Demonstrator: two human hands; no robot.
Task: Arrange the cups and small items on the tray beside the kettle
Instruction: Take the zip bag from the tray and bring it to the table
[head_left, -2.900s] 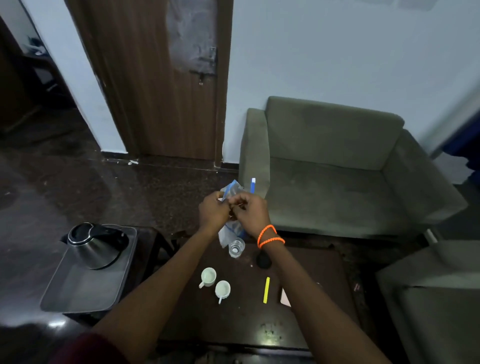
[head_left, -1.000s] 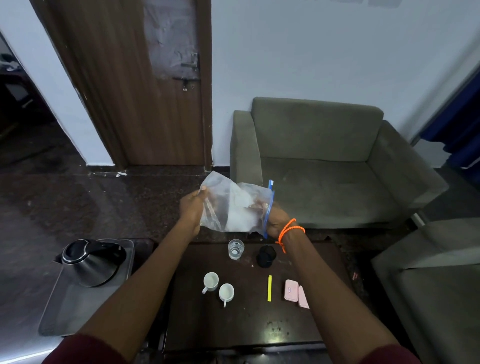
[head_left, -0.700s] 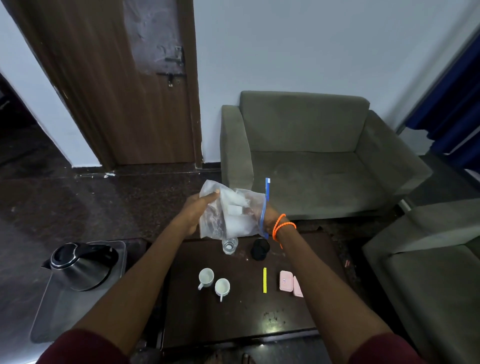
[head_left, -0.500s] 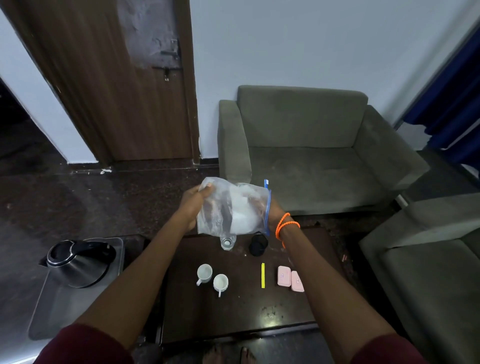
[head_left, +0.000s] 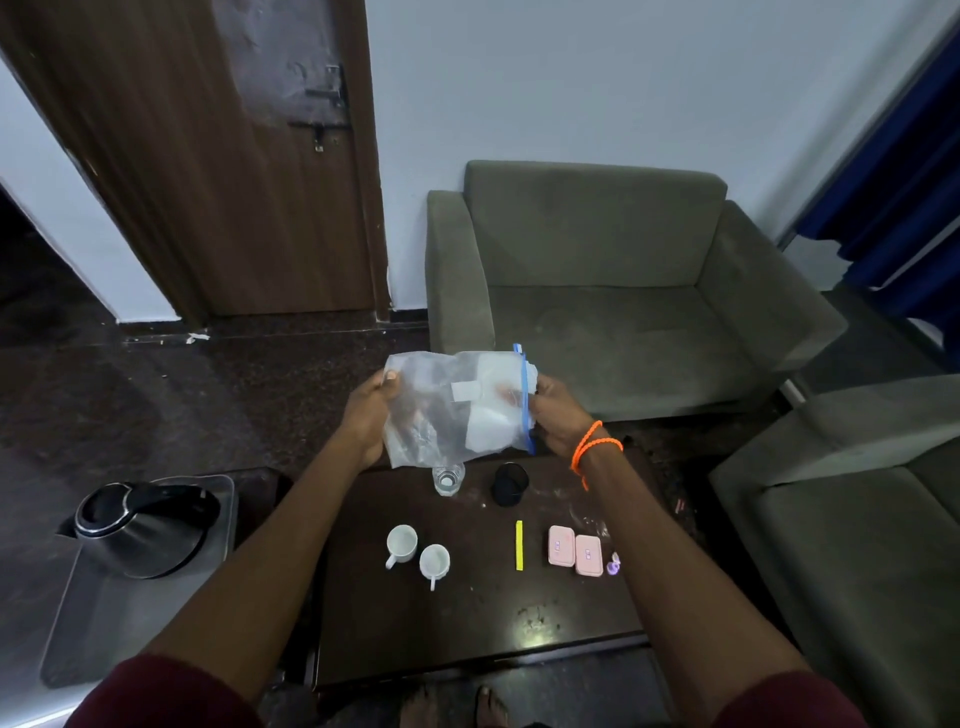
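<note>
Fingers of both hands were pinched on a clear zip bag (head_left: 457, 408): the left hand (head_left: 370, 413) gripped its closed end, the right hand (head_left: 555, 415) its blue zip edge, holding it above the far side of the table (head_left: 467, 623). Judging by the layout, arranging had not begun; nothing had reached the tray (head_left: 119, 618), which carried only the kettle (head_left: 140, 525) at the table's left. Nearest on the table lay two white cups (head_left: 418, 552), side by side, one yellow stick (head_left: 519, 545), two pink cases (head_left: 574, 553) touching each other, and one small purple item (head_left: 614, 564) just beside them. Farther back stood one clear glass (head_left: 448, 478) and one black cup (head_left: 510, 484), directly under the bag. Whitish contents showed through the bag, but what and how many, I could not tell.
</note>
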